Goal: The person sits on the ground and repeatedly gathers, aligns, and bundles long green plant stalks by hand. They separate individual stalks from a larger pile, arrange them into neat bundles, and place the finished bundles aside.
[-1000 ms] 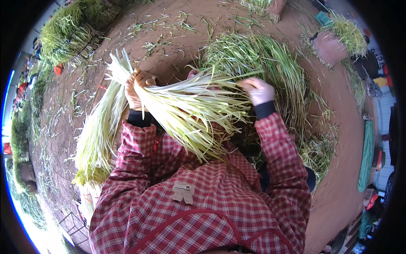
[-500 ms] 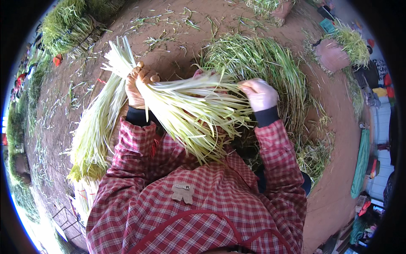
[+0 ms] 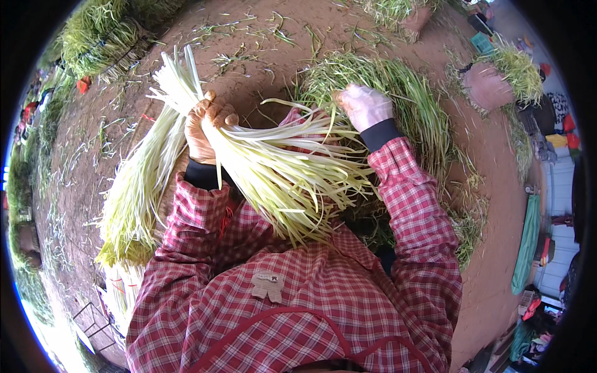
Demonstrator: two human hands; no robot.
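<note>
My left hand (image 3: 208, 124) is closed around a bunch of pale chives (image 3: 280, 168), near its white stem ends. The yellowish leaves fan out to the right across my lap. Above the leaf tips, my right hand (image 3: 364, 107) is closed, its fingers pinched together. A thin chive leaf hangs at those fingertips; its upper end is hidden in the grip. Left of my left forearm lies another pile of pale chives (image 3: 140, 180), with its yellow tips toward me.
A large heap of green leaves (image 3: 398, 99) lies on the brown floor (image 3: 261, 62) just beyond my right hand. Bundled greens (image 3: 102, 46) stand at the far left. A covered bundle (image 3: 488, 84) rests at the far right. Loose scraps litter the floor.
My right hand has moved up and slightly left, away from the leaf tips toward the green heap. The left hand keeps its hold on the bunch, almost unmoved.
</note>
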